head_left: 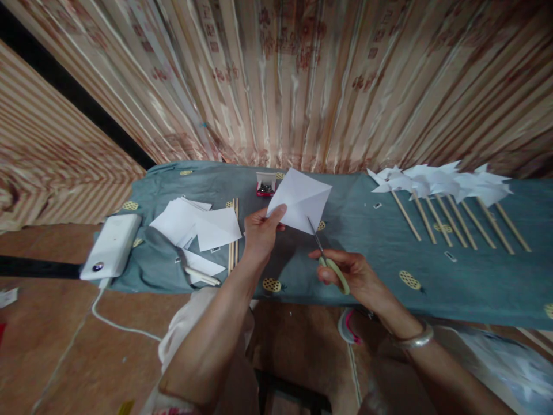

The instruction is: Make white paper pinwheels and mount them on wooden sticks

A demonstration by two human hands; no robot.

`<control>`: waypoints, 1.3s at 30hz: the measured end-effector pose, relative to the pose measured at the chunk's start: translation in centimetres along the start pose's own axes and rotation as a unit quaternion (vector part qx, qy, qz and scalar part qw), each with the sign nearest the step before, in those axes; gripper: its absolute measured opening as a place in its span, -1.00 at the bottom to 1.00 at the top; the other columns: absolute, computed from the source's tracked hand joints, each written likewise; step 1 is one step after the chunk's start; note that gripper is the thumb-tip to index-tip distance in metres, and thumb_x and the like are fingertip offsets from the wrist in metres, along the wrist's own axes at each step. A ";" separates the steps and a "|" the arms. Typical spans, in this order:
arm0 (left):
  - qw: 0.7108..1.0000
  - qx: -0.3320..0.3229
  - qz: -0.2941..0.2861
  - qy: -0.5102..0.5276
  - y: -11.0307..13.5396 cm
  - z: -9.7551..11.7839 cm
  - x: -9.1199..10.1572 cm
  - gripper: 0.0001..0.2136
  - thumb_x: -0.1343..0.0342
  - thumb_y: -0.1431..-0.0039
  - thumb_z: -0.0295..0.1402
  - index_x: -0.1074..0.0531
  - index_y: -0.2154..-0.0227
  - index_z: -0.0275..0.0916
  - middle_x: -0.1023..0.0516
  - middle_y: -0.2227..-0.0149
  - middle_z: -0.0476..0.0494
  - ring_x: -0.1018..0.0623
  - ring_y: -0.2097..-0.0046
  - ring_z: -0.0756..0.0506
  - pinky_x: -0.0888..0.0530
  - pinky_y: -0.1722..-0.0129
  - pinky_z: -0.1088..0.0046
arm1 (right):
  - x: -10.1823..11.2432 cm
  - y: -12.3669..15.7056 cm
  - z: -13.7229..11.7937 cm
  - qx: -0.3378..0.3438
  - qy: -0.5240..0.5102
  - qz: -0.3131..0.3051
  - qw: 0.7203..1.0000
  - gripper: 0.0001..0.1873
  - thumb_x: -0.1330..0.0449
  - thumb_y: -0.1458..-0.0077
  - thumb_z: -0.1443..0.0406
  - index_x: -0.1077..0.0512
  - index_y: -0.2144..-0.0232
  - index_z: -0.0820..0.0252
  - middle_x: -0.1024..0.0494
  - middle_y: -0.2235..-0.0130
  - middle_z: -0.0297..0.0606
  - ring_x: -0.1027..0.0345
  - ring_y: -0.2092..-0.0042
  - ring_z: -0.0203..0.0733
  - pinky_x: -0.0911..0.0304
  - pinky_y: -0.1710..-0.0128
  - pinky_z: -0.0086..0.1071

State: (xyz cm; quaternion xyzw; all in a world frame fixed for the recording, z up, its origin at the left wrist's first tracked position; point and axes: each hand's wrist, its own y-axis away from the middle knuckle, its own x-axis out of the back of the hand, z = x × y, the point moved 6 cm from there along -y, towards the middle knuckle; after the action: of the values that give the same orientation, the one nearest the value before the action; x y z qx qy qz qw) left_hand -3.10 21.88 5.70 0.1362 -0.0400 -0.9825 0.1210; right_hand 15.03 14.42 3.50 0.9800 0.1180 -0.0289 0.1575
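Note:
My left hand (262, 230) pinches the left corner of a white paper square (300, 199), thumb on top. Faint crease lines run across the sheet, which is held above the cloth-covered table. In my right hand (345, 270) is a pair of scissors (332, 270) with pale green handles. Their blades meet the lower edge of the paper and point up toward its middle. Just behind the paper stands a small red box (265, 184), its lid raised, with small dark metal pieces inside.
White paper squares (177, 222) lie in a loose pile on the left, near several thin wooden sticks (234, 236). A white power bank (111, 245) with a cable sits at the left edge. Several paper pinwheels (436, 181) on sticks lie in a row on the right.

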 end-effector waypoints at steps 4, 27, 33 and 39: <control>1.000 0.002 0.003 -0.006 -0.1 -0.1 0.1 -0.72 -0.39 0.22 -0.14 -0.57 0.54 -0.24 -0.51 0.56 0.01 -0.39 0.56 0.07 -0.37 0.52 0.52 | 0.0 0.0 0.1 0.000 -0.008 0.006 1.000 -0.55 -0.46 0.30 0.03 -0.61 0.34 0.14 -0.29 0.61 -0.45 -0.04 0.56 -0.40 0.01 0.61 -0.46; 1.000 0.017 -0.024 0.000 0.4 -0.4 -0.4 -0.75 -0.38 0.20 -0.17 -0.58 0.55 -0.26 -0.54 0.54 -0.03 -0.40 0.53 0.06 -0.35 0.53 0.54 | -0.1 -0.2 -0.2 -0.025 -0.042 0.038 0.998 -0.54 -0.50 0.45 0.05 -0.61 0.43 0.14 -0.40 0.64 -0.44 -0.15 0.58 -0.42 -0.08 0.59 -0.48; 0.999 0.023 -0.031 -0.002 0.5 -0.5 -0.5 -0.76 -0.37 0.20 -0.17 -0.57 0.56 -0.25 -0.55 0.53 -0.02 -0.41 0.52 0.05 -0.36 0.53 0.55 | 0.1 -0.3 0.0 -0.038 -0.031 0.035 0.998 -0.48 -0.50 0.47 0.02 -0.60 0.40 0.18 -0.40 0.63 -0.43 -0.17 0.57 -0.40 -0.11 0.59 -0.46; 0.999 0.022 -0.032 -0.002 0.6 -0.6 -0.6 -0.78 -0.37 0.18 -0.19 -0.57 0.58 -0.25 -0.54 0.55 -0.02 -0.41 0.52 0.05 -0.34 0.54 0.55 | 0.2 -0.3 0.4 -0.035 -0.020 0.025 0.999 -0.47 -0.49 0.42 0.01 -0.59 0.37 0.17 -0.40 0.61 -0.42 -0.19 0.56 -0.39 -0.13 0.57 -0.45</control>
State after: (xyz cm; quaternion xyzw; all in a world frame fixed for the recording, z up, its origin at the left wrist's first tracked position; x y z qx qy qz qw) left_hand -2.29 21.41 5.38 0.1385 -0.0574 -0.9849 0.0867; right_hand 15.15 14.63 2.97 0.9757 0.0912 -0.0407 0.1952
